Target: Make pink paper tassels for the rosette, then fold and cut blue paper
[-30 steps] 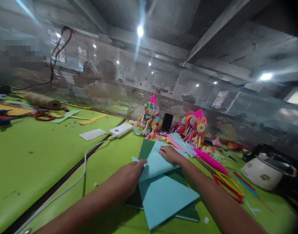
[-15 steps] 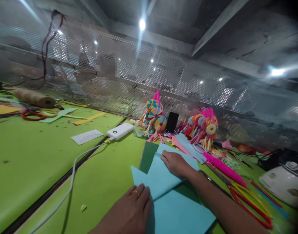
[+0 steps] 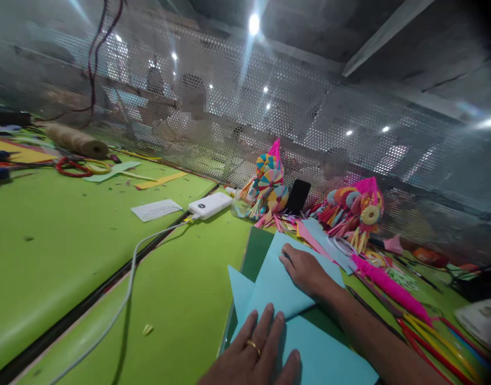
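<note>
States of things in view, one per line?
Upper blue paper: folded
Left hand: spread on that paper
Right hand: resting on that paper
Power bank: cable plugged in
Phone: propped, tilted, screen dark
White card: flat
Twine roll: on its side
Scissors at right: open or shut unclear

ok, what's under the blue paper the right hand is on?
A green board shows beyond the paper, and another blue sheet pokes out on the near side. How far that sheet runs beneath is covered.

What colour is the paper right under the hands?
Light blue, with no pattern that I can see. The light-blue paper shows best in the head view.
</note>
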Demonstrator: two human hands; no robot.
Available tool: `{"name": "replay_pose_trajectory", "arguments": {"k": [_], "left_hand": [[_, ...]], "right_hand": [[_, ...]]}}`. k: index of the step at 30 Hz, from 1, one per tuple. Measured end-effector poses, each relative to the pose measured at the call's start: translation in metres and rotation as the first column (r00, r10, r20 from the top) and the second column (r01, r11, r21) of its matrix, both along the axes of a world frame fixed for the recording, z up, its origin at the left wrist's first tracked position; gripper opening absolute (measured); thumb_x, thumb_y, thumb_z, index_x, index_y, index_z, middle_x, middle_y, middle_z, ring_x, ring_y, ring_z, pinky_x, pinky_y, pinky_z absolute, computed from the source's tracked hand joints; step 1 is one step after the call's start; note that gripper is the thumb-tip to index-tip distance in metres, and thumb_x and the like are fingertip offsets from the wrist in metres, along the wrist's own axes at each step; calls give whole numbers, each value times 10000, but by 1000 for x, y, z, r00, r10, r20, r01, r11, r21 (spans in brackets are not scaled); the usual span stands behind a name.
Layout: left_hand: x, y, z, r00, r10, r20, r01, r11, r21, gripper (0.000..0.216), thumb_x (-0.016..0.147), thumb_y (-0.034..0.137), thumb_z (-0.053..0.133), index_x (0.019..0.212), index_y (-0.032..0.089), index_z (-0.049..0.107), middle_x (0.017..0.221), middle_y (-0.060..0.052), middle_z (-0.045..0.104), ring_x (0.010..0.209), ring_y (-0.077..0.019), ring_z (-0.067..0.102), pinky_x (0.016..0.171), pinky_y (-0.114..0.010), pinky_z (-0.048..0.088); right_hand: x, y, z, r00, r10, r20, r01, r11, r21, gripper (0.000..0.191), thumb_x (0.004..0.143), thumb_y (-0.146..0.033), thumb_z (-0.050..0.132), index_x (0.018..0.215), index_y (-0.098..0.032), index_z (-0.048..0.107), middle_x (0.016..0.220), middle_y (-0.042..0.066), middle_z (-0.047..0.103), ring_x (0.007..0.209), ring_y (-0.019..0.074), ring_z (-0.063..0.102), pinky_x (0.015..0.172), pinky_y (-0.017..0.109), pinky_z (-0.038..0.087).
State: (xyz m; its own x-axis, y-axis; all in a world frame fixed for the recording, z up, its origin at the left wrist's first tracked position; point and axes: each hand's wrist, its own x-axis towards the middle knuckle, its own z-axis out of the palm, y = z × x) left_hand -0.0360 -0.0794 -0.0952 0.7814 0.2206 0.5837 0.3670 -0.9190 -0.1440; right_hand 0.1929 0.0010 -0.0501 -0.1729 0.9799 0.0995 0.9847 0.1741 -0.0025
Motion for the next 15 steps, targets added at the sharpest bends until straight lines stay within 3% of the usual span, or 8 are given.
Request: {"name": "replay_pose_trajectory", "arguments": {"k": [8, 15], "left_hand": [[10, -12, -1, 998, 16, 60, -15, 1000, -16, 443, 896, 325, 507, 1320, 272, 392, 1213, -145, 604, 1169, -330, 527, 923, -459, 475], [12, -14, -1, 997, 47, 59, -44, 998, -43, 429, 916, 398, 448, 1325, 277, 401, 1206, -115, 616, 1166, -311, 534, 926, -437, 474]], "right_hand": [[-1, 0, 2, 999, -21, 29, 21, 1000, -5, 164, 960, -271, 335, 889, -201, 465, 784, 32, 626, 703, 171, 556, 599, 271, 240], [2, 2, 0, 1000, -15, 19, 15, 1000, -4, 178, 960, -284, 328, 877, -203, 463, 764, 28, 620, 705, 173, 560, 597, 268, 249]]}}
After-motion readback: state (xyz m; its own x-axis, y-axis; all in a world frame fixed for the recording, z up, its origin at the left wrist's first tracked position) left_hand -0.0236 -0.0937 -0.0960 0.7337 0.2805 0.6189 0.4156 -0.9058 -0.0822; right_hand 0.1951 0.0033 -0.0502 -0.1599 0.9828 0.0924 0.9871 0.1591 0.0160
